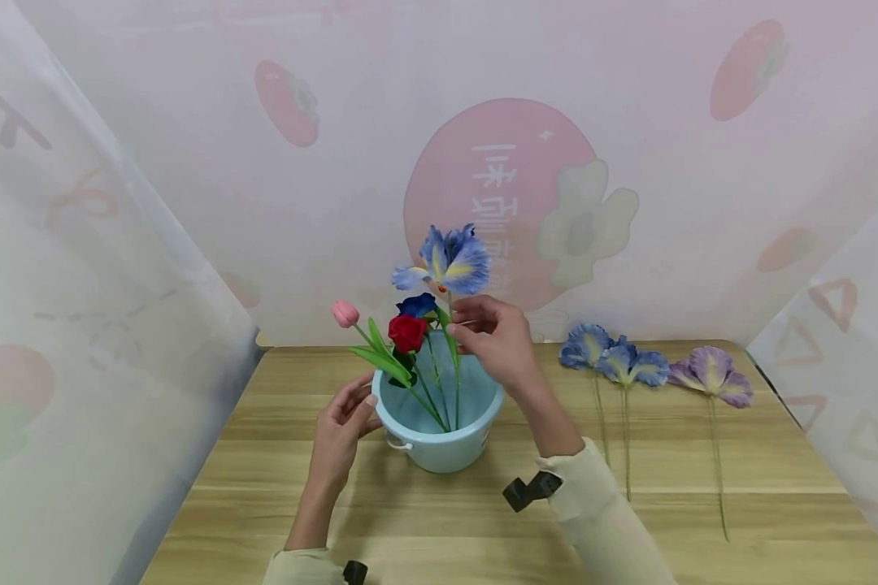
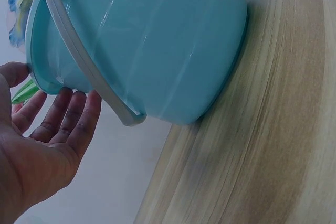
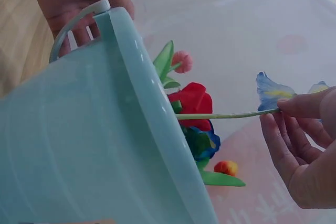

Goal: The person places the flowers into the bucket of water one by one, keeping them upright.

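Head view shows a blue iris (image 1: 467,264) upright above a light blue bucket (image 1: 446,455), its stem between the thumb and fingers (image 3: 281,145) of the right hand (image 1: 499,337). Those fingers are closed in a pinch, thumb on one side of the stem and fingertips on the other, just below the bloom. The petals stand past the fingertips; the stem runs from the pinch down behind the bucket's rim, where its lower end cannot be told from the other stems. Left hand (image 1: 340,431) holds the bucket's side at the rim, thumb against the edge, the other fingers gently bent against the outer wall, near the pale handle (image 2: 79,51). Inside the bucket, close to the iris, lean a red rose (image 1: 407,333), a dark blue flower (image 1: 417,305), a pink tulip (image 1: 345,314) and a red-orange bud (image 3: 226,168). To the right, well apart from the bucket, two more blue irises (image 1: 632,364) lie side by side on the wood-grain tabletop (image 1: 263,487), with a purple iris (image 1: 711,376) beyond them. Behind hangs a pale sheet (image 1: 351,203) printed with strawberries
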